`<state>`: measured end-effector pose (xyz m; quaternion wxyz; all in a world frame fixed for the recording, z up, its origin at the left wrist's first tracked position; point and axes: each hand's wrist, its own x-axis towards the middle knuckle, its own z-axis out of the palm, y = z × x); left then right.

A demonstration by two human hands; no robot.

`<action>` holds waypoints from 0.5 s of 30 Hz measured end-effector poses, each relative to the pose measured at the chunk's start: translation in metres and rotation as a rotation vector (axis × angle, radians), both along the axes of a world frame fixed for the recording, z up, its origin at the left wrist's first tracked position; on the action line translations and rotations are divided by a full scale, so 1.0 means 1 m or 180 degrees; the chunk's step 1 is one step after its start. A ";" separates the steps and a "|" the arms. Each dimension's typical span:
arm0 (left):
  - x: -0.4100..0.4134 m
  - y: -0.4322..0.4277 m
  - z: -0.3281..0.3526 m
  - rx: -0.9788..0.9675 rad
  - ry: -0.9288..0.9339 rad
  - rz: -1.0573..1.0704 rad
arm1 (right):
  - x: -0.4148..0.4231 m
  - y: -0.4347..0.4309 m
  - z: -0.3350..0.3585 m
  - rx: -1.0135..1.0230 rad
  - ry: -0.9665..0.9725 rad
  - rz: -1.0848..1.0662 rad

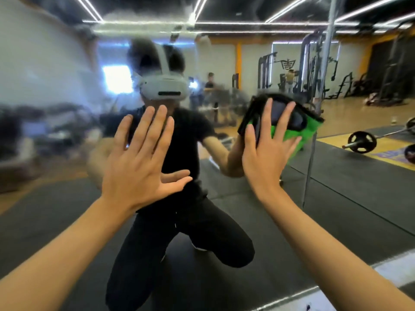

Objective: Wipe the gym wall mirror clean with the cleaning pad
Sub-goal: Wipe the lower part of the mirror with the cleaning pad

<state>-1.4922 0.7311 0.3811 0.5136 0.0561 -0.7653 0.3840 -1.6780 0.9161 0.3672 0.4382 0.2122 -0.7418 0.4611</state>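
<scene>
Green cleaning pad (298, 133) lies under the right hand's (267, 151) flat, spread fingers against the mirror (56, 75).

Much of the cleaning pad (298, 129) is covered by the right hand (265, 153), whose spread fingers (269, 115) lie across its dark face, so its full outline and how it is fastened cannot be made out. The left part of the mirror (45, 86) is smeared and hazy, and the equipment reflected there is only grey blur. The left hand (137, 167) hides the chest of the kneeling reflection. Both forearms are cut off by the bottom edge. The figures reflected far back (210, 86) are too small to read.
</scene>
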 end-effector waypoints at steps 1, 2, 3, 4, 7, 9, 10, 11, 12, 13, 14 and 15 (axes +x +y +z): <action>0.000 0.000 -0.001 0.0020 0.0001 0.0001 | 0.010 -0.010 0.010 0.0043 0.0078 -0.0080; 0.000 0.001 -0.001 0.0028 0.0016 0.0000 | 0.022 -0.020 0.017 0.0210 0.0309 -0.0121; 0.001 0.001 -0.001 0.0033 0.0020 0.0002 | 0.032 -0.028 0.018 0.0492 0.0672 -0.0124; 0.001 0.001 -0.002 0.0032 0.0007 0.0009 | 0.039 -0.032 0.014 0.0850 0.1098 -0.0079; 0.002 0.001 -0.002 -0.0016 0.0025 0.0066 | 0.006 0.002 0.008 0.1727 0.1973 0.0113; 0.000 0.001 -0.003 -0.0054 0.0058 0.0135 | -0.036 0.036 0.023 0.1478 0.1647 0.0032; -0.001 0.002 -0.003 -0.0058 0.0050 0.0154 | -0.052 0.049 0.035 0.1113 0.1227 -0.0034; -0.001 0.002 -0.004 -0.0055 0.0038 0.0164 | -0.059 0.053 0.045 0.0729 0.0825 -0.0085; -0.001 0.002 -0.004 -0.0047 0.0031 0.0166 | -0.057 0.046 0.053 0.0430 0.0558 -0.0180; -0.001 0.002 -0.003 -0.0037 0.0028 0.0153 | -0.046 0.032 0.055 0.0263 0.0430 -0.0290; 0.000 0.001 -0.003 -0.0028 0.0028 0.0138 | -0.030 0.017 0.053 0.0254 0.0466 -0.0335; 0.001 0.002 -0.003 -0.0024 0.0028 0.0125 | -0.015 0.004 0.043 0.0359 0.0654 -0.0299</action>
